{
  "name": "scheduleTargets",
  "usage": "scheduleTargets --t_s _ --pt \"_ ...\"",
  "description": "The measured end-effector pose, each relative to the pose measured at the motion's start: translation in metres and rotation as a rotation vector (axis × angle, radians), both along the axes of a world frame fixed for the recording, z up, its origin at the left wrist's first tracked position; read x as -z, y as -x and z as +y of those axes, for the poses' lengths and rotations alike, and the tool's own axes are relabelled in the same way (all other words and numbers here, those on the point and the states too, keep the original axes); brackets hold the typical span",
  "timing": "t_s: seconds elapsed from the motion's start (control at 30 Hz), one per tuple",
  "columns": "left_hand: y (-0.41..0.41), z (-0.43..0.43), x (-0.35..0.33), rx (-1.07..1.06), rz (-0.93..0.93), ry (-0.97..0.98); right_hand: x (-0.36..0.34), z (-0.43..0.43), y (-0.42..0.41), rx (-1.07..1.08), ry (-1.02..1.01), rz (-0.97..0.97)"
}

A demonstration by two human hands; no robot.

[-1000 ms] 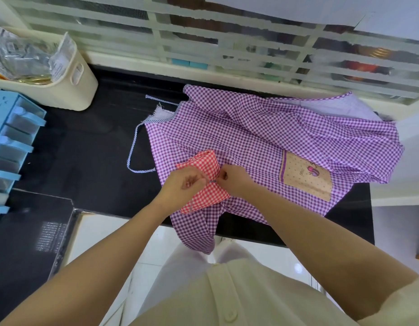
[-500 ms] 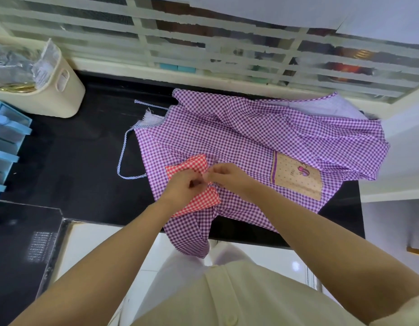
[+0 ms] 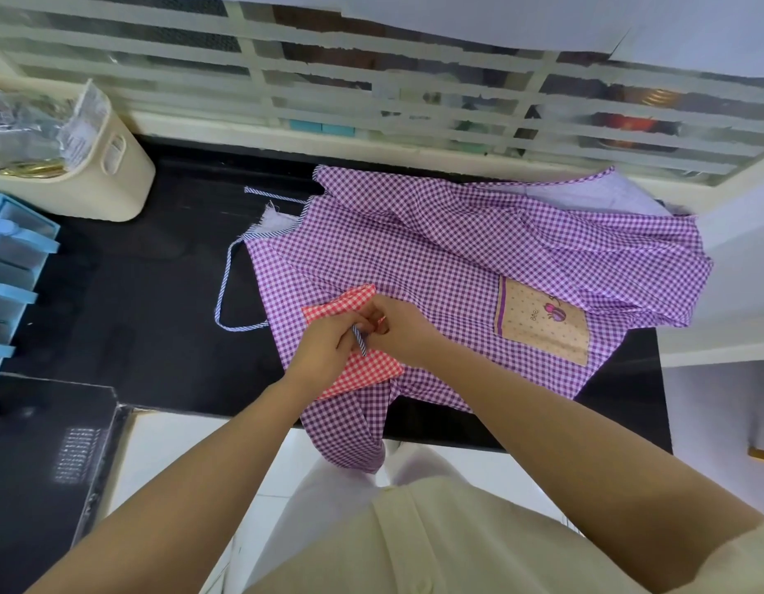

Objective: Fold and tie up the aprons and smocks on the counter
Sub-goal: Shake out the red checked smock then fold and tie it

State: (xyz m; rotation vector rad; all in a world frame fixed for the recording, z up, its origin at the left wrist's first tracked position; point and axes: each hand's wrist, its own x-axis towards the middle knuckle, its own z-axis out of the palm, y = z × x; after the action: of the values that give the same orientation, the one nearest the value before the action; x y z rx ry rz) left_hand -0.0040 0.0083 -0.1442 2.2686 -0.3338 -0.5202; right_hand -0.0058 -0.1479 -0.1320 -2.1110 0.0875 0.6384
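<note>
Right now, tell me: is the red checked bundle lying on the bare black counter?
No, the red checked bundle rests on the spread purple checked apron, not the counter.

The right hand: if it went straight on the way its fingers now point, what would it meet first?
The right hand would most likely meet the left hand first; their fingers nearly touch at the striped strap. Beneath lies the folded red checked apron. Depth is unclear.

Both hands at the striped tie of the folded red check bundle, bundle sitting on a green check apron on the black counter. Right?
Not green: in the head view the apron under the red check bundle is purple check. The rest holds: left hand and right hand at the striped tie, black counter beneath.
</note>
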Motion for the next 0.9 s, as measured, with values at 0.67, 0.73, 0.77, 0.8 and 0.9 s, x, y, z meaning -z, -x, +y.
scheduleTargets --t_s 0.67,0.73,0.77,0.8,0.9 --pt "-0.002 0.005 0.000 -0.138 0.027 0.015 0.003 0.005 0.008 0.080 -0.066 0.004" --pt "-0.003 0.005 -0.004 -0.134 0.056 0.030 0.006 0.011 0.007 0.083 -0.036 -0.051" --pt "-0.002 0.006 -0.005 -0.136 0.066 0.040 0.008 0.012 0.005 0.117 -0.034 -0.055" --pt "-0.001 0.007 -0.006 -0.142 0.079 0.054 0.009 0.013 0.004 0.148 -0.035 -0.050" --pt "-0.001 0.010 -0.011 -0.166 0.126 0.108 0.012 0.014 0.002 0.183 -0.024 -0.035"
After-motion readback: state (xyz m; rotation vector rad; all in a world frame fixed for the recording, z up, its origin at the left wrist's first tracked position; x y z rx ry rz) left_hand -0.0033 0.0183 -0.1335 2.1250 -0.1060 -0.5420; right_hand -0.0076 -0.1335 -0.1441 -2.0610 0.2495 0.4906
